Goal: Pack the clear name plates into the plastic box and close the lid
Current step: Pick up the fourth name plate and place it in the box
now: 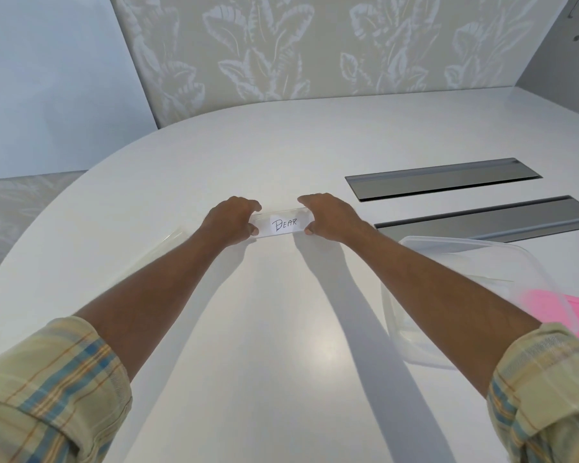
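Fingers (251, 205): my left hand (233, 218) and right hand (328, 217) pinch the name plate (283, 224) ends.
Risk: probably slick; may slip before the plastic box (465, 248).

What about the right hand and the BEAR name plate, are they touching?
Touching. The head view shows the right hand pinching the right end of the name plate, thumb in front, fingers over the top.

Table: white rounded table (281, 145), two grey metal hatches (442, 177) inset | Wall: beige leaf-patterned panel (315, 45) behind | Left: plain pale blue-white panel (47, 78)
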Available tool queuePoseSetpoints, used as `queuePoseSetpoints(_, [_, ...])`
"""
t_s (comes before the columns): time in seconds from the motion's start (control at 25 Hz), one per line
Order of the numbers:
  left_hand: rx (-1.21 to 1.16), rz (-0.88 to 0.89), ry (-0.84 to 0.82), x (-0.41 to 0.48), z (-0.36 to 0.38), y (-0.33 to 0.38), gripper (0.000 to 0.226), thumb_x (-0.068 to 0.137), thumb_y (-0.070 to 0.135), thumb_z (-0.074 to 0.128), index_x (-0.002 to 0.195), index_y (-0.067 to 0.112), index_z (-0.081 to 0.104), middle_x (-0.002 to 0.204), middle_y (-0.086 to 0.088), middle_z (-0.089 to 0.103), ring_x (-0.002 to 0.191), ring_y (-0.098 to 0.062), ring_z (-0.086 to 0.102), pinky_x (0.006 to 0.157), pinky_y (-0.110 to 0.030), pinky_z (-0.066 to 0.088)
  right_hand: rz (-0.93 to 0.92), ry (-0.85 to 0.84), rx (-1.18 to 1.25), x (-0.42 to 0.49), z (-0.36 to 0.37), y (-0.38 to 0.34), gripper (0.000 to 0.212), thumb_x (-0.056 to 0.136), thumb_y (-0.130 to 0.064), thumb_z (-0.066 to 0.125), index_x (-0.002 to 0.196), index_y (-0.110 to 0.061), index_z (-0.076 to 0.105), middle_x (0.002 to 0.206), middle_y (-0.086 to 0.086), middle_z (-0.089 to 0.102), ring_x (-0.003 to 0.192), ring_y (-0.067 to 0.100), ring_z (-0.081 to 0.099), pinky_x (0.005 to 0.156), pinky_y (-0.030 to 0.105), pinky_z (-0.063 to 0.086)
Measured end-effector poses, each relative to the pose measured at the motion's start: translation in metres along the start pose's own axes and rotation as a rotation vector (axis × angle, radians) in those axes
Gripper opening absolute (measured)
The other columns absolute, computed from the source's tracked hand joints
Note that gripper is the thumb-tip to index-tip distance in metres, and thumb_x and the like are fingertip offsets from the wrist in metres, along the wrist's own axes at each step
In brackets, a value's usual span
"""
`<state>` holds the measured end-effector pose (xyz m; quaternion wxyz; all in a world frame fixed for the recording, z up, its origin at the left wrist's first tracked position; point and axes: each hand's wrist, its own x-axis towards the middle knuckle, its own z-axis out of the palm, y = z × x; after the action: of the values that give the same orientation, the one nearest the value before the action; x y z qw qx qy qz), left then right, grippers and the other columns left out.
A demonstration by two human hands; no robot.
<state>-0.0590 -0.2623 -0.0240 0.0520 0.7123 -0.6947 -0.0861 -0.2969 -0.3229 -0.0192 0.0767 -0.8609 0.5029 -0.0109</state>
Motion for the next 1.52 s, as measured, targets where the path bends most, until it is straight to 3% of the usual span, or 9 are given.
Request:
queuePoseSetpoints(0.36, [-0.038,0.015,0.026,-0.002,0.009,-0.003,0.054,0.085,0.017,0.078,0.137,0.023,0.065,0.126,-0.008,0.07,0.116,-0.034,0.065,0.091,-0.042,0.056,-0.015,0.081,-0.074,0.014,0.009,-0.002,0.045,0.086,-0.01,0.067,0.129,-0.023,0.066,0.116,0.004,0.07,0.104,0.03,0.067,0.072,0.033,0.048])
queuePoseSetpoints(0.72, [-0.01,0.065,0.045,-0.015,-0.004,0.006,0.043,0.078,0.006,0.078,0.118,0.021,0.074,0.107,-0.004,0.076,0.106,-0.031,0.066,0.083,-0.042,0.058,-0.024,0.065,-0.098,0.002,-0.008,-0.004,0.042,0.078,-0.019,0.081,0.119,-0.027,0.073,0.112,-0.001,0.073,0.102,0.027,0.067,0.076,0.034,0.05])
queuePoseSetpoints(0.84, [-0.011,0.072,0.049,-0.023,-0.012,0.013,0.042,0.08,0.008,0.078,0.119,0.022,0.074,0.109,-0.003,0.076,0.108,-0.031,0.066,0.085,-0.043,0.057,-0.03,0.072,-0.107,-0.009,-0.02,-0.003,0.043,0.079,-0.02,0.081,0.12,-0.026,0.072,0.113,-0.001,0.073,0.104,0.026,0.067,0.078,0.035,0.052])
queuePoseSetpoints(1.08, [-0.006,0.132,0.07,-0.045,-0.036,0.031,0.042,0.082,0.012,0.079,0.122,0.024,0.074,0.112,-0.001,0.077,0.11,-0.03,0.067,0.086,-0.041,0.057,-0.046,0.084,-0.093,-0.04,-0.053,0.003,0.048,0.079,-0.022,0.083,0.125,-0.027,0.071,0.118,-0.004,0.073,0.108,0.024,0.066,0.073,0.031,0.042])
queuePoseSetpoints(1.32, [-0.001,0.178,0.074,-0.064,-0.069,0.061,0.045,0.082,0.015,0.08,0.125,0.024,0.072,0.113,0.0,0.076,0.11,-0.028,0.066,0.085,-0.037,0.054,-0.025,0.134,-0.054,-0.082,-0.089,0.014,0.045,0.077,-0.024,0.085,0.12,-0.028,0.074,0.111,-0.006,0.076,0.085,0.018,0.057,0.067,0.029,0.037])
queuePoseSetpoints(1.52, [0.002,0.223,0.074,-0.077,-0.088,0.097,0.048,0.082,0.016,0.08,0.129,0.025,0.071,0.115,-0.001,0.075,0.111,-0.027,0.065,0.086,-0.039,0.055,-0.005,0.199,-0.049,-0.118,-0.113,0.033,0.047,0.074,-0.026,0.088,0.12,-0.029,0.074,0.119,-0.007,0.075,0.104,0.023,0.068,0.07,0.03,0.039])
